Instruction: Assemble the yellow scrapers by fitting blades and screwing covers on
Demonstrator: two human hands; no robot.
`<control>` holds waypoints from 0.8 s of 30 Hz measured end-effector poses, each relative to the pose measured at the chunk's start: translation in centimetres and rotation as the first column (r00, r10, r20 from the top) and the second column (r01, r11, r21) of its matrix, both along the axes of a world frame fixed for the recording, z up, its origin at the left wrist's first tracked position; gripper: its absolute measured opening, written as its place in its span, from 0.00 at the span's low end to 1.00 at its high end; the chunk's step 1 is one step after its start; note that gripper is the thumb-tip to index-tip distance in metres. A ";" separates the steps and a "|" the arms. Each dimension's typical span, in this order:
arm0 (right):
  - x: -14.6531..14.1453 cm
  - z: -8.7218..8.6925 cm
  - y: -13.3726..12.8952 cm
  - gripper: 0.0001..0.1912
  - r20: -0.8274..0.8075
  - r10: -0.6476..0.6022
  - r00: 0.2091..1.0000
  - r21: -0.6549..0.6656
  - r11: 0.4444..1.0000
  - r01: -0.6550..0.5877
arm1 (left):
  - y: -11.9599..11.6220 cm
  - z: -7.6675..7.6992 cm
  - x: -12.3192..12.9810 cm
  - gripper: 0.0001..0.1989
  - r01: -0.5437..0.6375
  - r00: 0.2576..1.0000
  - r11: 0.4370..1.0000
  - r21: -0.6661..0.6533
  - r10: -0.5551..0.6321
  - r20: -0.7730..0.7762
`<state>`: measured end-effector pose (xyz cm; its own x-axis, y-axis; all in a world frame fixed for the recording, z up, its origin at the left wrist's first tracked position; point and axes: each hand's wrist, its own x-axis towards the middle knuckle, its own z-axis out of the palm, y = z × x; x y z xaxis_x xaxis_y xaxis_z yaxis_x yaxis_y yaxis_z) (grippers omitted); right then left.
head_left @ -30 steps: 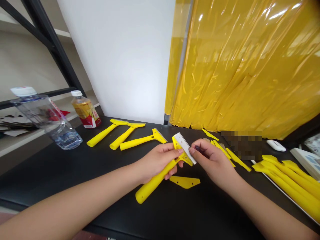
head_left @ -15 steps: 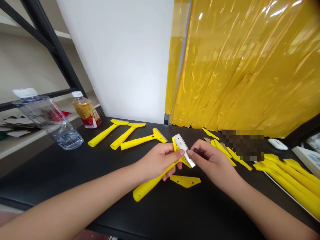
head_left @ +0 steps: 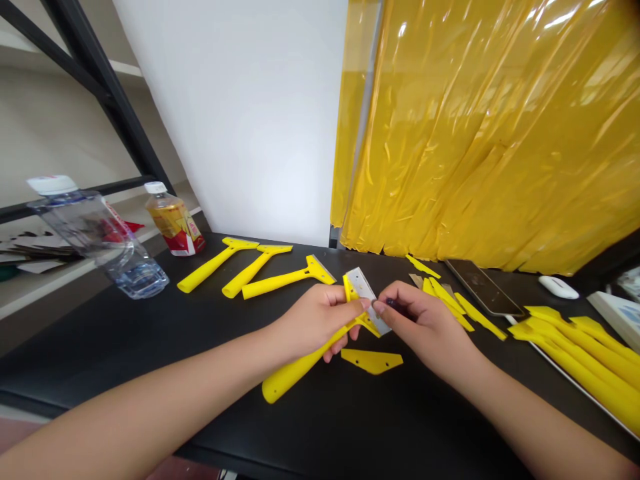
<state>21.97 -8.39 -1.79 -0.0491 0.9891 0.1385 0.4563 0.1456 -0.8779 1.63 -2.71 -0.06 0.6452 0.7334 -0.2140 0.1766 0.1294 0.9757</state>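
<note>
My left hand (head_left: 320, 320) is closed around the head end of a yellow scraper (head_left: 295, 373), its thumb pressing a metal plate (head_left: 364, 293) on the head. My right hand (head_left: 417, 317) pinches at the plate's right edge, with a small dark piece (head_left: 393, 303) between its fingers; whether the fingertips also grip the plate is too small to tell. Just below both hands, a flat yellow plate with two holes (head_left: 373, 361) lies on the black table (head_left: 400, 427). Three yellow scrapers (head_left: 277, 283) lie behind my left forearm.
At the left stand a clear bottle (head_left: 115, 247) and a red-yellow bottle (head_left: 176, 223). On the right are flat yellow pieces (head_left: 480, 317), a phone (head_left: 483, 287), a white case (head_left: 559, 287) and several yellow handles (head_left: 590, 353). Yellow wrapping (head_left: 475, 133) rises behind.
The held scraper and its metal plate have tilted slightly. Both hands keep nearly the same place and grip.
</note>
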 end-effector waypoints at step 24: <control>0.8 1.4 -1.7 0.06 0.537 0.142 0.832 -0.069 0.990 -0.124 | 1.5 -0.1 -0.5 0.20 -0.136 0.990 0.989 0.063 0.137 -0.011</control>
